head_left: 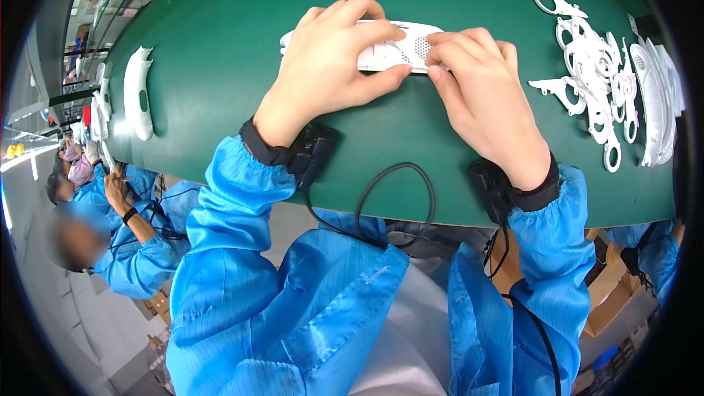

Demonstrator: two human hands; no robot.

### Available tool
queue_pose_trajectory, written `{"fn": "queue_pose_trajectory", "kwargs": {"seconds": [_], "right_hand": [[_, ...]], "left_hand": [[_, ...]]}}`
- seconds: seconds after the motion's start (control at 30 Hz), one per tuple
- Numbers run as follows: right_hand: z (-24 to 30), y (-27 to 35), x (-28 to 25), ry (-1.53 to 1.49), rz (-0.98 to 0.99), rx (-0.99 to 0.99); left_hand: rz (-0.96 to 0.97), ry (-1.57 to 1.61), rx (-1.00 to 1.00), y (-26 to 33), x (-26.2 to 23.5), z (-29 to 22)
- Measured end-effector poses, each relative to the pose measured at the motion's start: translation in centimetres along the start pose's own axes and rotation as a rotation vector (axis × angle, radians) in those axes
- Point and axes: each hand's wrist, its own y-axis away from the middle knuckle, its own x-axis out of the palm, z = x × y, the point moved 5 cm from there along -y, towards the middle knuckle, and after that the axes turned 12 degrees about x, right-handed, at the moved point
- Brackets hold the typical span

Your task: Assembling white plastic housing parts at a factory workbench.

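Note:
A white, elongated plastic shell [383, 57] with a honeycomb-like patch of small holes lies at the far middle of the green table. Curled over its left part, my left hand [323, 62] has the thumb at the near edge and the fingers over the top. Around its right end, the fingertips and thumb of my right hand [488, 92] are closed. My hands cover both ends of the shell. Whether a smaller part sits under my fingers, I cannot tell.
Loose white ring-ended parts [587, 66] are heaped at the right, beside stacked curved white shells [653, 103]. Another curved shell [137, 94] lies at the left. A black cable [431, 202] loops over the near table edge. Co-workers in blue [143, 268] sit at the left.

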Motion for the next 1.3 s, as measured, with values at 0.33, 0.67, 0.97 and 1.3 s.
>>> {"fn": "queue_pose_trajectory", "kwargs": {"seconds": [0.33, 0.67, 0.97, 1.3], "right_hand": [[-0.6, 0.4, 0.0, -0.135, 0.157, 0.012], [-0.2, 0.7, 0.4, 0.004, 0.018, -0.027], [0.9, 1.0, 1.3, 0.104, -0.021, 0.118], [0.9, 0.7, 1.6, 0.198, -0.027, -0.023]], "left_hand": [[-0.051, -0.049, 0.157, 0.3, 0.5, 0.5], [-0.071, -0.170, 0.223, 0.9, 0.7, -0.2], [-0.060, -0.021, 0.153, 0.7, 0.8, 0.3], [0.008, 0.001, 0.023, 0.0, 0.8, 0.8]]}}
